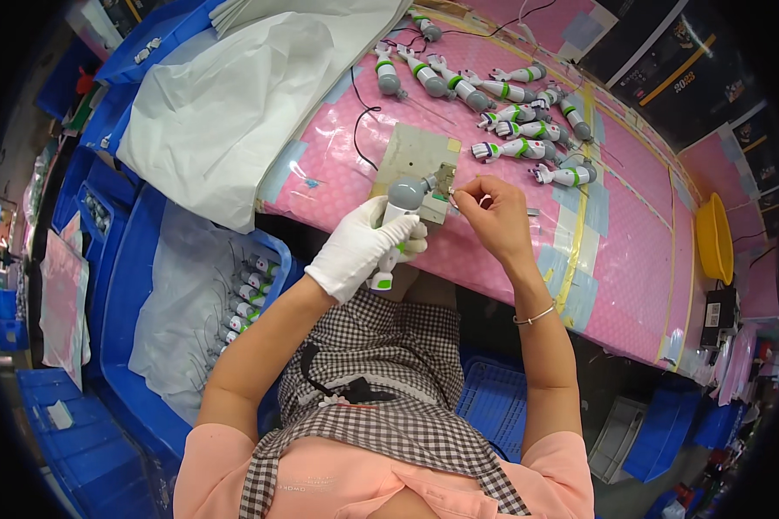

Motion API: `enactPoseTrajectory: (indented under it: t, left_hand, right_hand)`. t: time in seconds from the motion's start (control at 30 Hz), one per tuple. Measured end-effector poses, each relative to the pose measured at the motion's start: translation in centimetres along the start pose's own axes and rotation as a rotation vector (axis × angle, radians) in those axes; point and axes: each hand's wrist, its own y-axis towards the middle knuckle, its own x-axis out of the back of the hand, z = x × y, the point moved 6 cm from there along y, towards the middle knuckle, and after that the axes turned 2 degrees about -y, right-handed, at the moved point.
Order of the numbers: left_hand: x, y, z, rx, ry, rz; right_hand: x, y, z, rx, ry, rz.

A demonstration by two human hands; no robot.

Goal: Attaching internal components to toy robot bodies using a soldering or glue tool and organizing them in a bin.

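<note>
My left hand (353,249), in a white glove, is closed around a toy arm (407,194) with a grey ball-shaped shoulder and white and green parts. The shoulder end points away from me, close to a small metal fixture (446,177) on a grey-beige plate (398,154) at the table's near edge. My bare right hand (497,218) pinches with thumb and forefinger just right of the fixture. Whatever lies between those fingertips is too small to make out. The toy arm's lower part is partly hidden by the gloved fingers.
More toy arms (512,149) lie across the far side of the pink-covered table (614,268). A black cable (356,117) runs to the plate's left. At left, a blue bin (130,303) holds similar parts with wires, below white sheeting (225,104). A yellow basin (712,238) stands far right.
</note>
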Motion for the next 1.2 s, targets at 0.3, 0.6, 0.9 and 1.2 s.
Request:
enactPoseTrajectory:
  t: [0.3, 0.6, 0.9, 1.2]
  left_hand:
    - [-0.1, 0.8, 0.2, 0.047, -0.053, 0.041]
    - [0.2, 0.9, 0.4, 0.053, -0.072, 0.016]
    - [-0.1, 0.3, -0.2, 0.04, -0.067, 0.069]
    - [-0.5, 0.8, -0.2, -0.052, -0.159, 0.094]
  right_hand:
    - [-0.3, 1.3, -0.4, -0.074, 0.032, 0.24]
    - [-0.8, 2.7, -1.4, -0.36, 0.198, 0.539]
    - [-1.4, 1.9, -1.1, -0.36, 0.196, 0.439]
    - [-0.8, 2.8, -1.4, -0.38, 0.198, 0.474]
